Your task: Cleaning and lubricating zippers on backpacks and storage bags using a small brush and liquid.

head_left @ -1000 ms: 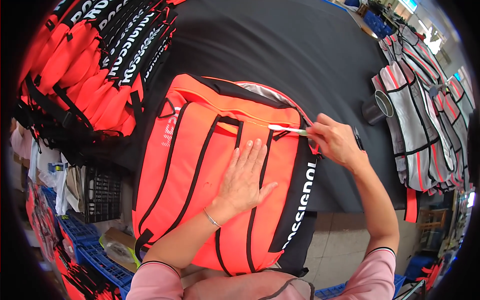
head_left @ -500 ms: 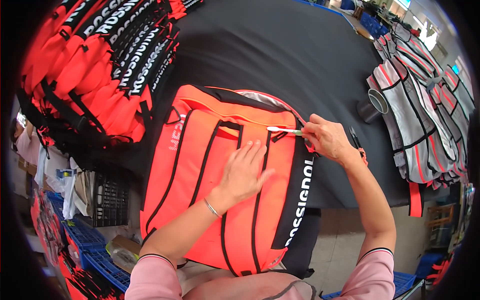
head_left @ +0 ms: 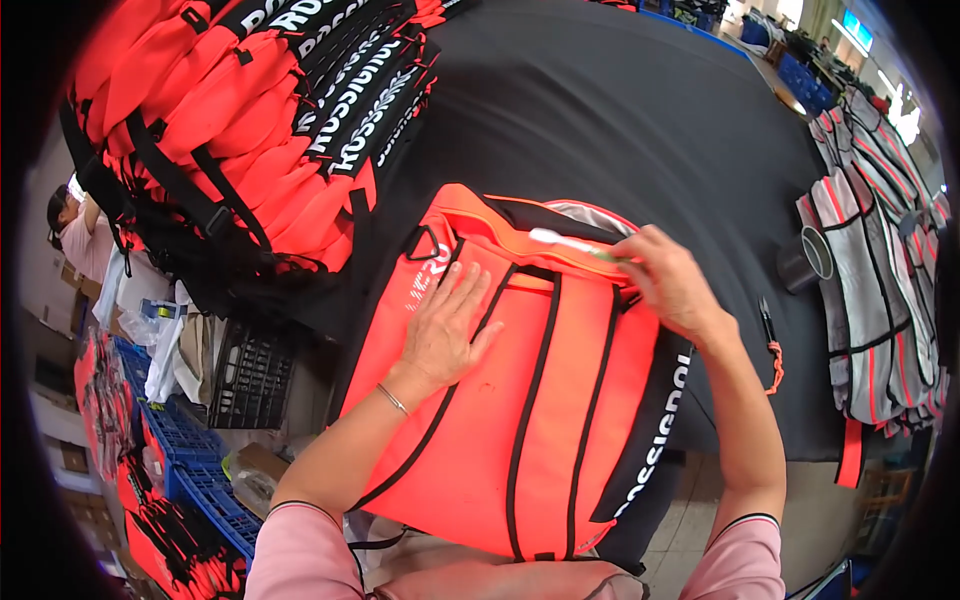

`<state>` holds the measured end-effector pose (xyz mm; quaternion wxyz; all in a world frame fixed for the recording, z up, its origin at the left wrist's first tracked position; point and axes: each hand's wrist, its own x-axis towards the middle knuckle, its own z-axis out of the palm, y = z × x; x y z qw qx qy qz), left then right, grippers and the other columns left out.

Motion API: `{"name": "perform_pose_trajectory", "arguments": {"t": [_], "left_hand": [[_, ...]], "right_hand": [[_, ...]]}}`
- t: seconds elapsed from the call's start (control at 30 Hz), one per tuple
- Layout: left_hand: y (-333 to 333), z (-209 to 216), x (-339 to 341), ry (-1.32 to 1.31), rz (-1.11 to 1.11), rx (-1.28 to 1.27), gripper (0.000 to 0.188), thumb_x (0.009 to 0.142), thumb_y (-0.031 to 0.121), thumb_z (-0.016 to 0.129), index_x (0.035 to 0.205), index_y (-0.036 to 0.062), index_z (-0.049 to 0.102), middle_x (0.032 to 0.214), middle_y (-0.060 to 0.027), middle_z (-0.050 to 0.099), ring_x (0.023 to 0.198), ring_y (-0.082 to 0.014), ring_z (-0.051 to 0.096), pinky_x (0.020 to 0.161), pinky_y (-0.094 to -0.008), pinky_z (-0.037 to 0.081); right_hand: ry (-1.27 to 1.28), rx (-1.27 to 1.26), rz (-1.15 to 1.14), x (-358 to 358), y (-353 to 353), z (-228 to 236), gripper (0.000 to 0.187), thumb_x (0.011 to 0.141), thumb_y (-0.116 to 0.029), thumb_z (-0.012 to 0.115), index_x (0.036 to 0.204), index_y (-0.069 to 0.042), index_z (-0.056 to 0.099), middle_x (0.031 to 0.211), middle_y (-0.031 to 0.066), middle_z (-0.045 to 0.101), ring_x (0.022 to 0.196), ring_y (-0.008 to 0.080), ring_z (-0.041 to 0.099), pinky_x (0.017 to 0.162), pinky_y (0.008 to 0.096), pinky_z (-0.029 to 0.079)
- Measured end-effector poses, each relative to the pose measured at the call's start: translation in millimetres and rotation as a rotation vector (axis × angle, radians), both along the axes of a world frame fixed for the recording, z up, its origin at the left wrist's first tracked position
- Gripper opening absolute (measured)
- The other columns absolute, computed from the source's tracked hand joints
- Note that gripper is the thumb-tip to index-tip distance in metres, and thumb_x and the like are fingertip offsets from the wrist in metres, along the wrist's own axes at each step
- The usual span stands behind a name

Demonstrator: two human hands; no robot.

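Note:
A bright orange-red backpack (head_left: pixel 480 430) with black trim lies across my lap and the table edge, its top toward the far side. My left hand (head_left: pixel 442 335) rests flat on its upper left panel, fingers spread, beside a small white print. In my right hand (head_left: pixel 675 285) is a toothbrush (head_left: pixel 565 240) with a white head and a greenish handle. Its head points left, over the orange band near the bag's top edge. Behind that band, part of the grey lining shows at the bag's opening. My right fingers hide most of the handle.
Similar red and black bags (head_left: pixel 240 130) are piled at the far left. On the black-covered table (head_left: pixel 600 110) stand a dark cup (head_left: pixel 803 260) and a slim pointed tool (head_left: pixel 767 322) with an orange cord. Grey pieces (head_left: pixel 870 290) are stacked right; blue crates (head_left: pixel 205 480) stand lower left.
My left hand has slid left across the backpack, from the middle panel to the print. The toothbrush has shifted up onto the top band. The whole view has swung left.

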<state>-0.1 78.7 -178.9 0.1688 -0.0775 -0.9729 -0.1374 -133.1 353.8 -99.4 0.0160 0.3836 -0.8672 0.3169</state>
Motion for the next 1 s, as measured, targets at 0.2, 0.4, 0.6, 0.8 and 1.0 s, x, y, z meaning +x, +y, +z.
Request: {"name": "perform_pose_trajectory", "arguments": {"t": [0.2,0.4,0.6,0.8,1.0], "left_hand": [[1,4,1,-0.024,0.005,0.046,0.062,0.090,0.036,0.065,0.138,0.0012,0.050,0.144,-0.0182,0.048,0.139,-0.0347,0.038,0.114,-0.0454,0.032],[-2,0,0,-0.043,-0.006,0.082,0.063,0.090,0.037,0.064,0.139,0.0016,0.049,0.145,-0.0181,0.047,0.140,-0.0345,0.037,0.114,-0.0460,0.030],[-2,5,3,-0.049,0.004,0.092,0.064,0.090,0.037,0.063,0.140,0.0020,0.048,0.146,-0.0185,0.045,0.140,-0.0347,0.036,0.115,-0.0461,0.028],[-1,-3,0,-0.085,0.012,0.167,0.063,0.090,0.037,0.064,0.140,0.0030,0.049,0.148,-0.0159,0.045,0.142,-0.0324,0.035,0.117,-0.0456,0.026],[0,4,4,-0.085,0.020,0.111,0.062,0.089,0.035,0.064,0.140,0.0028,0.049,0.147,-0.0152,0.046,0.141,-0.0321,0.036,0.116,-0.0452,0.027]], "right_hand": [[0.053,0.093,0.168,-23,-54,-41,0.011,0.090,-0.009,0.061,0.099,-0.003,0.063,0.095,0.0139,0.056,0.083,0.0349,0.062,0.069,0.0436,0.050],[0.136,0.096,0.215,-31,-101,-45,0.013,0.085,-0.004,0.063,0.098,-0.005,0.063,0.091,0.0122,0.054,0.081,0.0337,0.060,0.067,0.0441,0.048],[0.096,0.323,0.211,-25,-53,-18,0.011,0.087,-0.007,0.062,0.097,-0.008,0.065,0.092,0.0091,0.055,0.077,0.0322,0.061,0.063,0.0445,0.048],[0.120,0.232,0.203,-33,-69,-31,0.010,0.088,-0.009,0.062,0.097,-0.007,0.064,0.092,0.0087,0.055,0.081,0.0318,0.061,0.067,0.0452,0.050],[0.024,0.418,0.198,-25,-32,-2,0.011,0.088,-0.010,0.062,0.099,-0.007,0.065,0.092,0.0085,0.056,0.083,0.0303,0.061,0.068,0.0448,0.049]]}}
